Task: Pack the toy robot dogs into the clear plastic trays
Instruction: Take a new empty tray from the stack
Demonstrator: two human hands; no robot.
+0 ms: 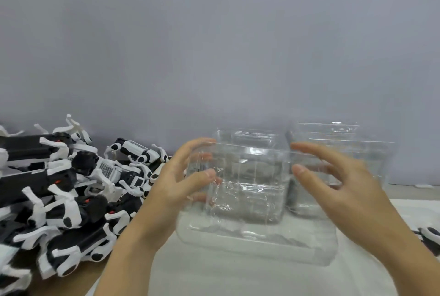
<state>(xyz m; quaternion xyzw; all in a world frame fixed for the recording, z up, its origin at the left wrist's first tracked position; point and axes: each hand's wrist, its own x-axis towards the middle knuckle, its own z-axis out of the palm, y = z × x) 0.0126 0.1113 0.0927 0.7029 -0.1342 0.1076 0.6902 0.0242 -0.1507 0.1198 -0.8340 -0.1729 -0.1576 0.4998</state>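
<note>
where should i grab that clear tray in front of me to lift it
Probably by its two short side walls, one hand from each side. The clear tray is wide with thin flexible walls; the left hand grips its left wall, and the right hand hovers open near the right.

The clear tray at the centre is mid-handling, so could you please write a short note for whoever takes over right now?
Left hand: grips the left side of the clear tray, fingers curled round its wall.
Right hand: fingers spread at the tray's right side; blurred, contact unclear.
More clear trays stand behind, to the right.
Toy robot dogs lie piled on the left; one more at the right edge.
Done: no dog visible in the held tray.
Left: all the packing.
</note>
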